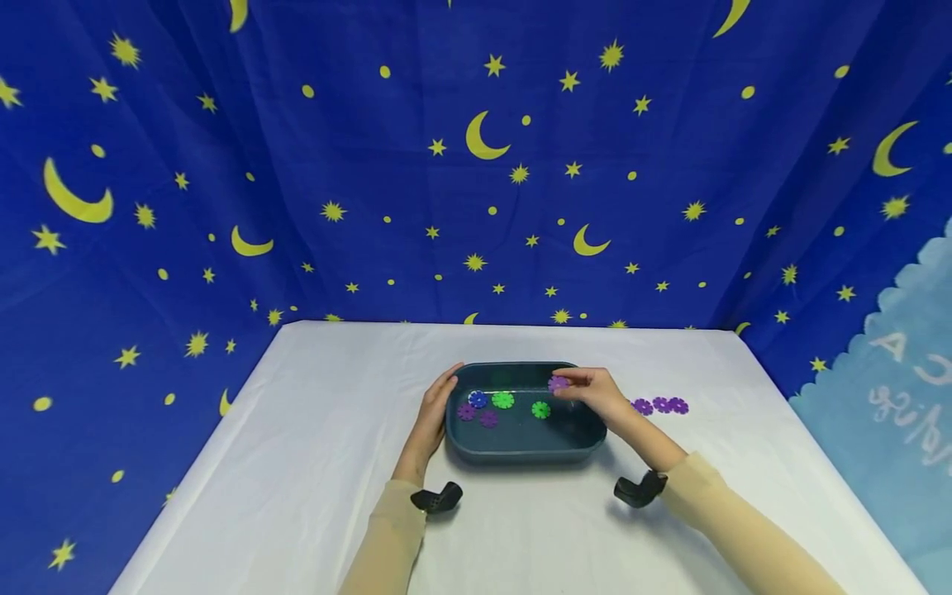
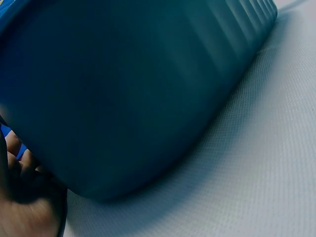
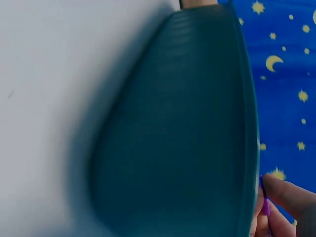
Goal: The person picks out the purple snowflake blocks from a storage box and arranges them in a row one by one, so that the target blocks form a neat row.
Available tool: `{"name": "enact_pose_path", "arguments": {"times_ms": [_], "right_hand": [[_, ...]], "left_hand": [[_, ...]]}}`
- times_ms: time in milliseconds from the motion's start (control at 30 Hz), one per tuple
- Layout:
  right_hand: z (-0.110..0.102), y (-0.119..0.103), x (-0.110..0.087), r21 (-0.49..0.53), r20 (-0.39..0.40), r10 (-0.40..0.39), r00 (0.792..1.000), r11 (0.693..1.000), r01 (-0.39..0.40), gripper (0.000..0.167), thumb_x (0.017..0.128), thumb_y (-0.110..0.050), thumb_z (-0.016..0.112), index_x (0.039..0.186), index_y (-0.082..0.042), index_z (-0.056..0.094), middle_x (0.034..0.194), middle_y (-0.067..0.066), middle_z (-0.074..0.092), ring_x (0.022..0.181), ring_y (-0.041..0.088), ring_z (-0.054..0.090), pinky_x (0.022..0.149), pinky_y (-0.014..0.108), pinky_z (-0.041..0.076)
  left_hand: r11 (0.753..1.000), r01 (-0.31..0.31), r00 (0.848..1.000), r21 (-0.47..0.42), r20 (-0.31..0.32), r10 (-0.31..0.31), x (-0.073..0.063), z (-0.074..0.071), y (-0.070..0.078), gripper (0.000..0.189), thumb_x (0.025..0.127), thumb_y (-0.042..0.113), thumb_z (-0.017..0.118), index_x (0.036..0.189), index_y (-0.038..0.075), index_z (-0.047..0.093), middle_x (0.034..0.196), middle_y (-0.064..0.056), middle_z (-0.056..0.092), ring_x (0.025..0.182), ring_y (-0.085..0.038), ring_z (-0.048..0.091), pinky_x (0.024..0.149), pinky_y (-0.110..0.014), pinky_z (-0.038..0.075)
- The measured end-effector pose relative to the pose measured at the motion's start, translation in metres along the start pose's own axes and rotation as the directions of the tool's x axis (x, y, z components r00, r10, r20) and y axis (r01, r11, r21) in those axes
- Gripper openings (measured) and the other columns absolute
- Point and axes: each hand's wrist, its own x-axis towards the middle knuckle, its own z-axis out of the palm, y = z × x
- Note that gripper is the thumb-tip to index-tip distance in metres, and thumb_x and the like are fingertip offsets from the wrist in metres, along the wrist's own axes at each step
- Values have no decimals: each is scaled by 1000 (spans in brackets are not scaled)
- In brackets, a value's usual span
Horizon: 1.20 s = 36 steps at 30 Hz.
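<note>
A dark teal plastic basin (image 1: 521, 456) sits on the table, its outer wall filling much of both wrist views. My left hand (image 1: 429, 417) grips its left end, thumb near the rim and fingers along the outside. Between thumb and fingertips, my right hand (image 1: 597, 392) pinches a purple flower-shaped disc (image 1: 558, 383) over the basin's right far part; the disc's edge (image 3: 266, 206) shows in the right wrist view. Inside the basin lie a blue disc (image 1: 478, 400), two green discs (image 1: 502, 400) (image 1: 540, 410) and two purple discs (image 1: 466, 411) (image 1: 488, 419).
Several more purple discs (image 1: 661, 405) lie in a row on the white-covered table (image 1: 521, 529), right of the basin and partly behind the right forearm. A blue curtain (image 1: 416, 182) with yellow moons and stars stands behind and beside the table. Black devices (image 1: 437, 498) are worn on both wrists.
</note>
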Motion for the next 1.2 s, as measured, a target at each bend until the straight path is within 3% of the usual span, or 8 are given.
{"name": "enact_pose_path", "arguments": {"times_ms": [233,433,767,1000,1200], "right_hand": [[-34,9,-14,77,-85,37,996,997,-30,51,85,-11,70,129,9,53,91,-13,69,80,-6,60,75,15,54],[-61,24,-22,103,-140,73,988,993,-59,54,88,-10,66,133,12,46,81,-24,64,77,-8,60,77,21,56],[-99,51,-32,108,-203,185,962,980,-165,57,92,-15,62,139,9,41,81,-24,62,79,-9,60,80,18,55],[-120,70,-39,141,-249,189,950,977,-158,56,92,-9,61,137,15,38,77,-26,61,75,-11,59,73,12,53],[-138,88,-42,171,-331,204,921,973,-154,45,89,-4,62,130,12,51,72,-27,62,69,-11,58,67,11,52]], "left_hand": [[1000,3,1000,-1,0,-3,4,-2,-4,46,103,19,38,145,-1,35,155,-16,29,145,-28,23,121,-44,17],[1000,2,1000,-23,-18,-3,13,-7,-18,46,103,22,40,145,3,38,155,-13,30,145,-26,24,121,-43,17],[1000,3,999,8,-42,-2,14,-7,-23,48,102,28,42,144,8,40,154,-10,32,145,-25,24,122,-43,17],[1000,-4,999,-2,-39,4,13,-6,-22,47,102,27,42,145,6,40,154,-11,32,145,-24,24,122,-42,17],[1000,-6,999,-6,-32,6,13,-6,-22,49,103,27,41,146,5,37,154,-12,32,145,-25,24,122,-43,17]]}}
